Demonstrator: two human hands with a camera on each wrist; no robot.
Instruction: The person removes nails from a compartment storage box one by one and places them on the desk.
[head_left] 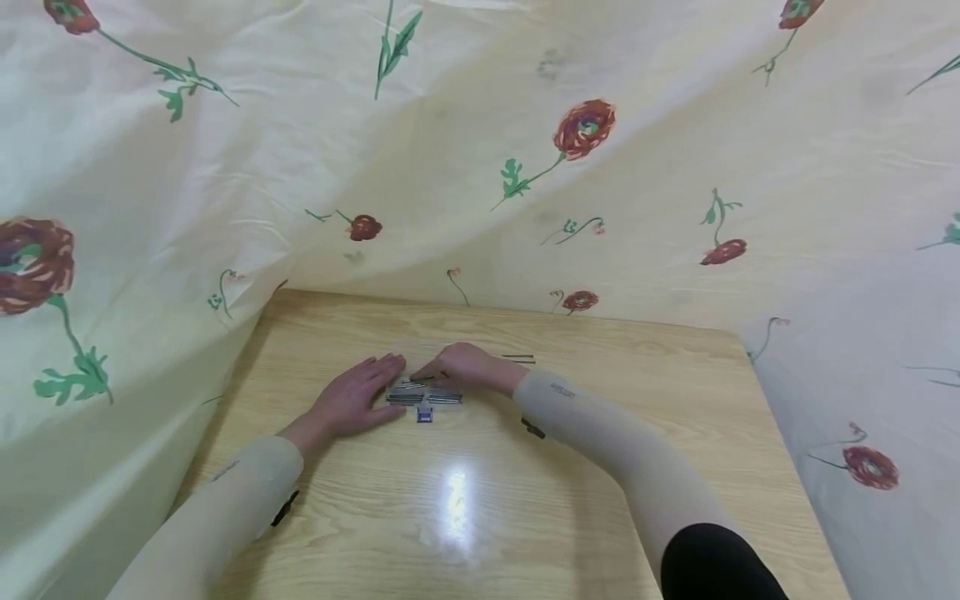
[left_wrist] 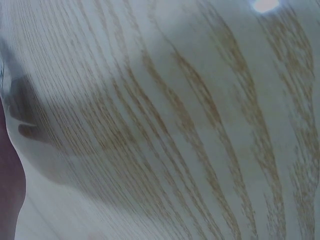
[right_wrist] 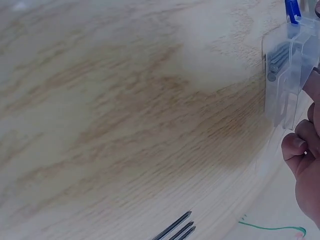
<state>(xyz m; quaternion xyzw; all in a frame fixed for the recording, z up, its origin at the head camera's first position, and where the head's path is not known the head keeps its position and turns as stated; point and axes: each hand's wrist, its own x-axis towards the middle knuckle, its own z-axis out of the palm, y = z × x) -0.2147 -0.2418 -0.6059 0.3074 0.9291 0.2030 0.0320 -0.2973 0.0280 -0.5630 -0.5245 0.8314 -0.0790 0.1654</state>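
Observation:
A small clear plastic box (head_left: 395,392) with compartments lies on the table in the head view, holding several metal nails (head_left: 445,399) in its front part. A blue latch (head_left: 424,414) sits at its near edge. My left hand (head_left: 358,396) rests at the box's left side, fingers fairly straight, thumb along the front corner. My right hand (head_left: 467,367) reaches in from the right, index fingertip down among nails in the back part. In the right wrist view its outer fingers (right_wrist: 300,142) are curled beside the box's wall; I cannot tell whether it pinches a nail.
A few loose nails (head_left: 518,359) lie on the wooden table (head_left: 480,500) to the right of the box, behind my right forearm. A flower-printed cloth (head_left: 450,167) rises behind the table and along both sides. The left wrist view shows mostly bare wood grain.

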